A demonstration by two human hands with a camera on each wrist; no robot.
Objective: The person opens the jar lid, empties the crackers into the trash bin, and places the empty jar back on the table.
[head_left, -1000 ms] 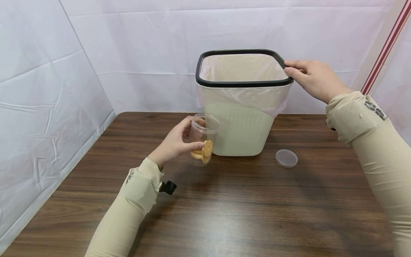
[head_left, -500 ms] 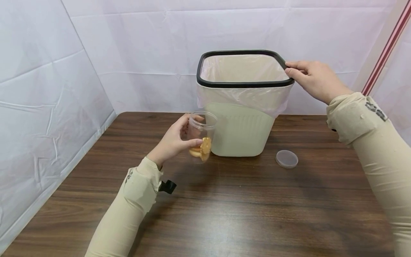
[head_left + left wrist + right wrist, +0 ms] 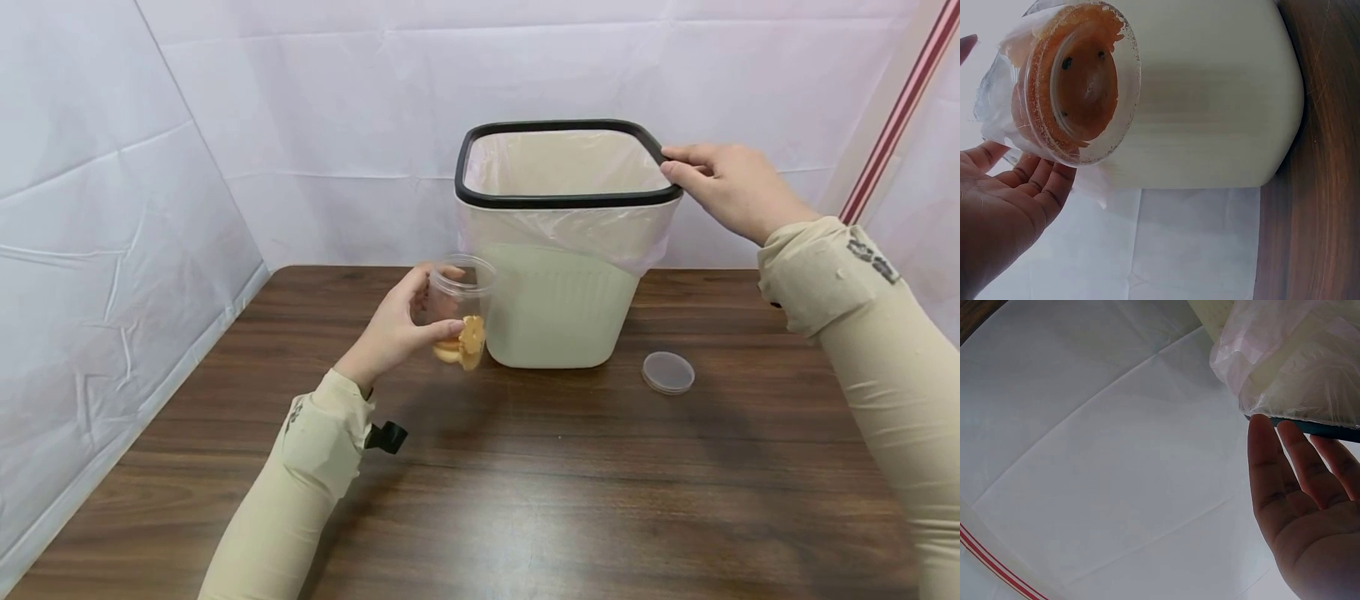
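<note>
Clear plastic cup [image 3: 463, 302] sits in our left hand [image 3: 393, 329], raised off the table [image 3: 570, 500], mouth up and slightly tilted. We grasp it from its left side: the thumb lies across the near wall and the other fingers bend around the far wall, parted only by the cup's width. In the left wrist view its round base faces the camera, with the curled fingers against its side. Golden-brown snack pieces [image 3: 471, 337] lie at its bottom, just beside our thumb tip.

With our right hand [image 3: 731, 187] we touch the right side of the bin's black rim [image 3: 570, 201]; its fingers are fairly straight, tips against the rim and thumb beside them. The cup is well apart from these fingers, before the left front of the pale bin [image 3: 555, 312]; we cannot tell whether the two touch. A round lid [image 3: 667, 372] lies on the table, right of the bin.
</note>
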